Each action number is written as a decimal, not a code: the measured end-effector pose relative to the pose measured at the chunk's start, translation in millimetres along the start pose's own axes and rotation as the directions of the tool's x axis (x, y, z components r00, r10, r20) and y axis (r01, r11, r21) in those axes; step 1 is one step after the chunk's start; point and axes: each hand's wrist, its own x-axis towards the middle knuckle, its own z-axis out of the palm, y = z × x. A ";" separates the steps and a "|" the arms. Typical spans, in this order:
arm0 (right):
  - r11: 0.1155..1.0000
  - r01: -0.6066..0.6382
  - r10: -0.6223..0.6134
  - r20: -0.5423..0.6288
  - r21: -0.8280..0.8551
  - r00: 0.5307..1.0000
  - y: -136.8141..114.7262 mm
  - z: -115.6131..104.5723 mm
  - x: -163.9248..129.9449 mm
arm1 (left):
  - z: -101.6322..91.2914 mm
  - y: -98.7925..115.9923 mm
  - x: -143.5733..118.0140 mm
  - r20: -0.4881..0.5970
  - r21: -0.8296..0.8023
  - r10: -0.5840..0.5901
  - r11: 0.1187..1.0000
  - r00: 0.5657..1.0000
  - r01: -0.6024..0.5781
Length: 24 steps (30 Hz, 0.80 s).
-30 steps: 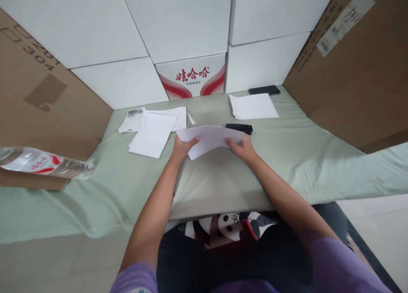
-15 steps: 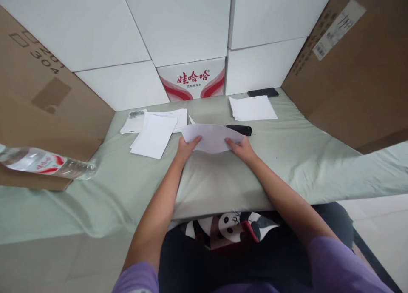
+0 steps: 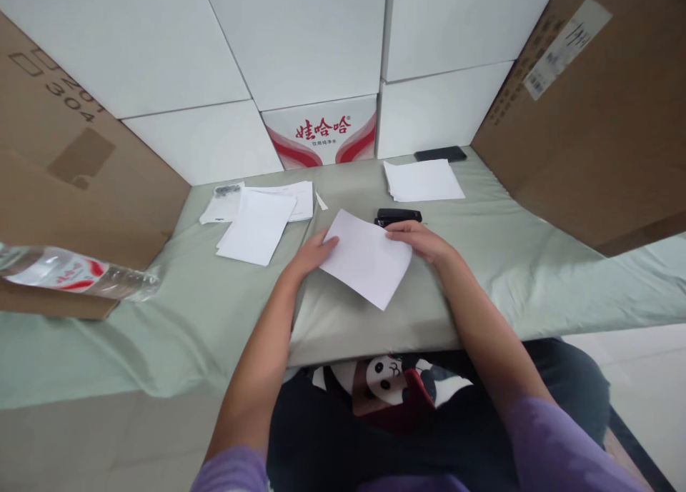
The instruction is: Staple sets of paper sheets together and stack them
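A white sheet of paper [image 3: 367,258] lies turned at an angle on the green cloth of the table [image 3: 482,263], between both hands. My left hand [image 3: 311,255] rests its fingertips on the sheet's left edge. My right hand [image 3: 423,241] touches the sheet's upper right corner, fingers stretched toward a black stapler [image 3: 397,216] just behind it.
Loose white sheets [image 3: 257,224] lie at the left, and a neat stack of paper [image 3: 423,180] with a black phone [image 3: 440,153] behind it at the right. A water bottle [image 3: 75,276] lies at far left. Cardboard boxes and white boxes wall in the table.
The sheet was held up and curved in both hands; now it lies flat and rotated on the cloth. My right hand has moved up to the sheet's far corner beside the stapler.
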 end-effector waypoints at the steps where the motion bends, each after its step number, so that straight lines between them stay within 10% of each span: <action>1: 0.999 -0.035 0.036 0.029 -0.041 0.999 -0.6 -0.6 -1.4 | 0.2 1.4 -0.7 0.001 0.013 -0.013 1.000 1.000 0.013; 10: 0.926 -0.097 0.101 -0.008 -0.365 0.995 -8.4 -23.1 -8.9 | -6.1 16.3 -8.1 0.338 0.002 -0.223 0.972 0.914 0.237; 24: 0.747 -0.245 0.246 -0.085 -0.618 0.966 -8.9 -56.4 -28.2 | 13.6 27.2 -9.7 0.309 -0.023 -0.242 0.965 0.920 0.262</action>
